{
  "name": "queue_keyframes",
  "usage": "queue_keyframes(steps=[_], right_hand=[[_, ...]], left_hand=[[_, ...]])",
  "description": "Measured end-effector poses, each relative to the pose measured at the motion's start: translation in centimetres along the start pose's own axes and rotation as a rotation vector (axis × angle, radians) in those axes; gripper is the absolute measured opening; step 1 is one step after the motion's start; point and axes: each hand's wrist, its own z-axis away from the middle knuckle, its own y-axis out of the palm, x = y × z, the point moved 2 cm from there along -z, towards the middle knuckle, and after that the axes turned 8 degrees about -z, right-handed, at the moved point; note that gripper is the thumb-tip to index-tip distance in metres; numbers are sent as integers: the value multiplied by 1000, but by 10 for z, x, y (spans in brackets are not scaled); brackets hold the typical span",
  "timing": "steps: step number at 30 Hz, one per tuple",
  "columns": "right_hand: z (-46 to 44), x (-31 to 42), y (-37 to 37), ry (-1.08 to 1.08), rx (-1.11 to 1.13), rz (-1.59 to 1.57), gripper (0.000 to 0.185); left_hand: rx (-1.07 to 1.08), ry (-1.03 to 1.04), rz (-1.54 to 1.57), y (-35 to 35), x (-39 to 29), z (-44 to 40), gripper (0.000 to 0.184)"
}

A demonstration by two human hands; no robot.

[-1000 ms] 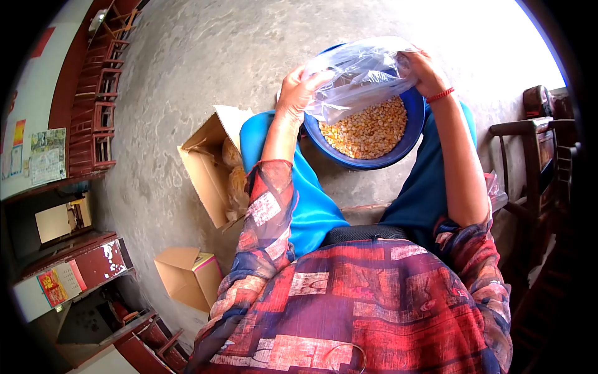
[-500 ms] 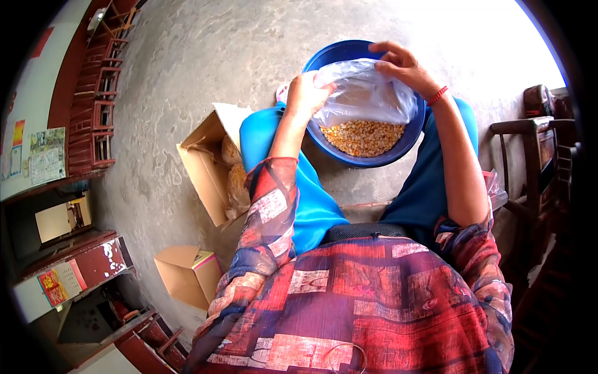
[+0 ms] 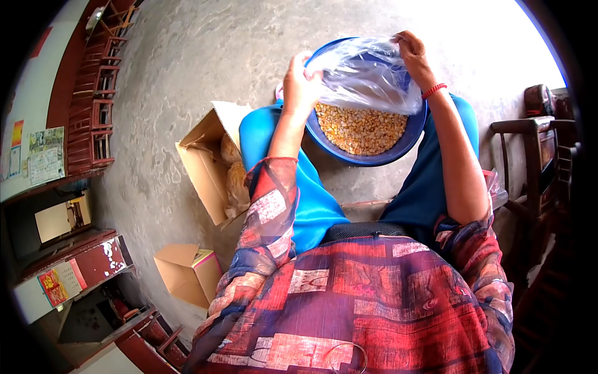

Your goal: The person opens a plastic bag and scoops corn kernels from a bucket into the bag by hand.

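Note:
A clear plastic bag (image 3: 367, 78) is stretched between my two hands over a blue basin (image 3: 367, 159). My left hand (image 3: 301, 86) is closed on the bag's left edge, by the basin rim. At the upper right, my right hand (image 3: 413, 55) pinches the opposite corner of the bag; a red bracelet circles that wrist. Yellow and white corn kernels (image 3: 361, 129) cover the basin's bottom, partly hidden under the bag. The basin sits on the floor between my knees.
On my left stands an open cardboard box (image 3: 202, 168) with filled plastic bags (image 3: 237, 184) inside. A smaller cardboard box (image 3: 187, 271) is nearer me. To the right is a dark wooden chair (image 3: 529, 156). Concrete floor (image 3: 205, 56) surrounds the basin.
My right hand has moved up and closed on the bag's corner. My left hand has shifted slightly up and left. The bag is spread wider and raised, showing more kernels.

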Motion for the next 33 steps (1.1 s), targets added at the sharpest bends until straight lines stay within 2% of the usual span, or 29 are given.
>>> queue_keyframes(steps=[3,4,6,7,8,9,10,11,13,14,15,17,18,19,21,23,25,26,27,29,30,32,33], right_hand=[[-1,-8,2,-70,-45,64,16],[-2,-10,3,-132,-61,70,16],[-3,-17,3,-129,-41,57,18],[-3,-13,4,-126,-20,45,19],[-2,-9,3,-126,-19,44,19],[0,-6,3,-80,77,55,17],[3,0,5,-33,172,65,18],[6,5,8,-33,172,65,18],[13,24,9,-339,-28,164,23],[11,33,5,-424,-60,316,29],[13,43,2,-512,-87,298,24],[15,49,7,-424,146,37,21],[26,51,14,-312,324,-79,18],[32,47,24,-315,512,-128,20],[48,32,49,-441,659,93,24],[68,14,72,-266,829,274,29],[83,5,89,-356,1164,405,39],[92,2,94,-295,1267,469,41],[98,-1,96,-185,1346,471,39],[101,3,96,-107,1372,493,36],[98,6,95,-107,1375,492,36],[85,14,91,-20,1248,514,45],[79,12,91,-61,1169,531,40]], left_hand=[[-6,-265,341,-11,-11,-2,37],[-6,-265,341,-11,-13,-1,37],[144,-163,396,-5,-18,1,40],[144,-164,395,-3,-17,2,40],[181,-78,297,0,-16,4,40],[217,8,199,3,-14,5,40],[220,3,-22,2,-6,5,31],[220,3,-22,4,0,3,31],[238,-141,-92,7,8,1,22],[182,-86,-180,6,6,1,20],[182,-86,-180,7,5,2,20],[148,-65,-280,9,5,3,21],[167,-69,-326,12,5,3,21],[169,-71,-328,12,0,4,21],[213,-95,-370,13,-11,6,16],[256,-112,-388,15,-15,5,15],[257,-161,-321,15,-18,4,16],[169,-112,-348,16,-13,2,18],[169,-112,-348,16,-11,3,18],[46,-28,-313,8,-21,4,24],[75,-35,-339,5,-24,4,30],[75,-26,-338,3,-21,5,31],[75,-12,-337,2,-21,5,33]])
